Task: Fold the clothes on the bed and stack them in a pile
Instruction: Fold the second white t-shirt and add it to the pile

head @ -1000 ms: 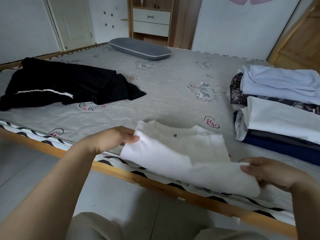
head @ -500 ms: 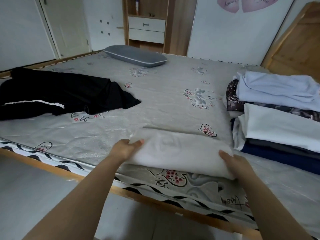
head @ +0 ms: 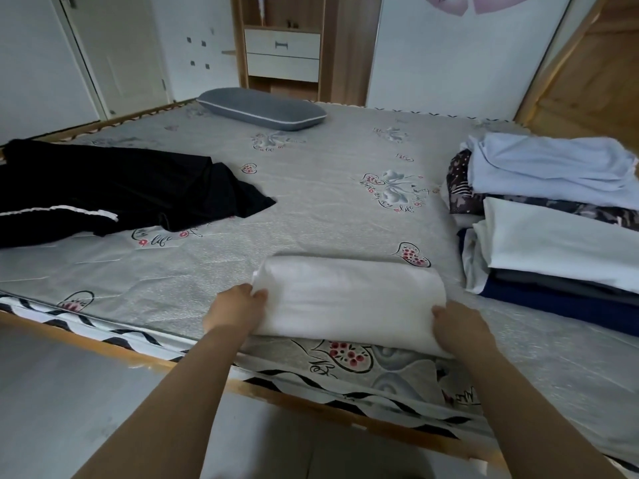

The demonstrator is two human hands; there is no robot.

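White garment [head: 349, 299]: folded into a thick oblong bundle, lying flat on the bed [head: 311, 188] near its front edge, roughly mid-width. Long axis runs parallel w/ front edge. Top surface smooth, far fold rounded.

Left hand [head: 235, 311]: at bundle's left end, fingers curled round the edge, thumb on top, pinching the cloth. Forearm bare, reaching in from front.

Right hand [head: 460, 328]: at bundle's front-right corner, palm down over the cloth, fingers tucked under the edge, so gripping that end; exact finger set not fully visible.

Pile [head: 553, 216]: folded clothes stacked at bed's right edge, just beside the bundle, not touching as far as can be seen. Top to bottom approx.: pale blue item, dark patterned item, white item, grey layer, navy at base. Edges uneven on the left side.

Black garment [head: 114, 188]: unfolded, spread loosely at bed's left edge, well apart from bundle. White stripe along one part.

Pillow [head: 262, 108]: grey w/ light piping, at bed's far edge, left of centre.

Bed surface: grey cover w/ heart & flower print, black-and-white zigzag trim along front edge, wood frame below.

Cabinet [head: 281, 53]: wood w/ white drawers, against far wall behind pillow.

Door [head: 117, 50]: white, far left.
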